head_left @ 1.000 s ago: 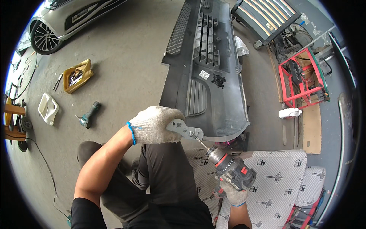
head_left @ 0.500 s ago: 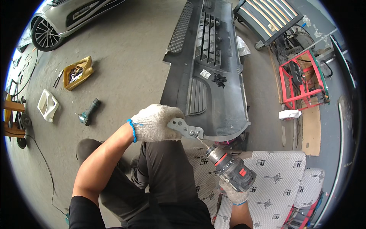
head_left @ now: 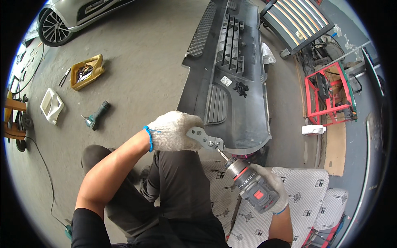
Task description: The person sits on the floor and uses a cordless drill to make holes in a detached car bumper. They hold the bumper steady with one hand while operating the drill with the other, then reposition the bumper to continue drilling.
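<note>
My left hand (head_left: 175, 131), in a white knit glove with a blue cuff, is closed on a grey metal bracket (head_left: 202, 137). The bracket has several holes and bolts, and its free end points right. My right hand (head_left: 275, 188), gloved too, grips a black and grey cordless drill (head_left: 254, 186) with a red ring behind its chuck. The drill's long bit (head_left: 222, 153) reaches up-left to a bolt at the bracket's end; whether it is seated there I cannot tell. Just beyond the bracket lies a dark car bumper (head_left: 246, 118), inner side up.
A patterned padded mat (head_left: 306, 186) lies at the right. On the floor to the left are a teal cordless drill (head_left: 97, 115), a cut yellow jug (head_left: 87, 72) with small parts and a cut white jug (head_left: 52, 106). A red metal frame (head_left: 328, 95) and a wheeled cart (head_left: 295, 25) stand right.
My right hand has come up along the drill's right side and the drill has turned, its body now tilting differently. The bracket and left hand shift slightly right in view.
</note>
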A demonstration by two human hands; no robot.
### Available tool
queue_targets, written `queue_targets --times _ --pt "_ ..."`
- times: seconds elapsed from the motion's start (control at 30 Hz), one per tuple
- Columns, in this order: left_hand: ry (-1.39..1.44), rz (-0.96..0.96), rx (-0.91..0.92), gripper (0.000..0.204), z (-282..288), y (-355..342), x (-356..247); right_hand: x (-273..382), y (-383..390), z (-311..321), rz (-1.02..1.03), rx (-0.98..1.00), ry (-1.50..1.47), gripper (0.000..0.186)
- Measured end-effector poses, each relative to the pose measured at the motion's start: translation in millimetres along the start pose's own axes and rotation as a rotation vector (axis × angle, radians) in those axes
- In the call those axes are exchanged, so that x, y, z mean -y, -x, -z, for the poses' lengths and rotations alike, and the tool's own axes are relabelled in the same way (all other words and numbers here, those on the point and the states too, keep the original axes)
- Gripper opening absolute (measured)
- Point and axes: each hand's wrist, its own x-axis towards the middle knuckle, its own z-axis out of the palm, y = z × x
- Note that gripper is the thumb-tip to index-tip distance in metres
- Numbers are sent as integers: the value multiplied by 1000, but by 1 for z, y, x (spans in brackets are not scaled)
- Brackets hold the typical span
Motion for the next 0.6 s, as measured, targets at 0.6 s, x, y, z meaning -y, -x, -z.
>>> queue_targets --times 0.6 --pt "112 49 -111 46 -5 4 -1 56 9 3 42 200 529 39"
